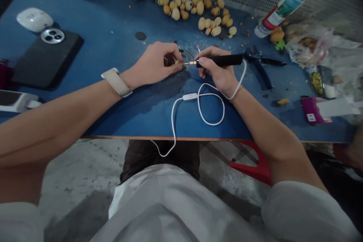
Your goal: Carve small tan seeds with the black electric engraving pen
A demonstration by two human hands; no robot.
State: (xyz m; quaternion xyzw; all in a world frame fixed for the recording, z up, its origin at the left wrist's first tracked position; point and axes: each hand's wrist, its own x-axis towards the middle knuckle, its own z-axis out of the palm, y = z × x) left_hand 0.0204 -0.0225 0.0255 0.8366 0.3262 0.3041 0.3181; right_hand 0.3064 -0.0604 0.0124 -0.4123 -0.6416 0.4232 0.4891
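Note:
My right hand (pixel 222 77) grips a slim black rotary tool (pixel 227 60) like a pen, its brass collar and thin bit pointing left. A white cord (pixel 244 75) runs from its rear end, over my wrist, to an inline switch (pixel 190 96). Pinched between the thumb and fingers of my left hand (pixel 154 62) is a small yellowish gourd (pixel 178 62), mostly hidden. The bit reaches my left fingertips at the gourd; whether it touches is too small to tell. Past my hands lie a few thin bits and pale dust.
Many small gourds (pixel 181 3) are heaped along the mesh back panel. Blue-handled pliers (pixel 261 69) lie right of the tool, below a plastic bottle (pixel 280 14). At left are a black phone (pixel 45 60) and white case (pixel 34 19). A purple box (pixel 310 110) lies at right.

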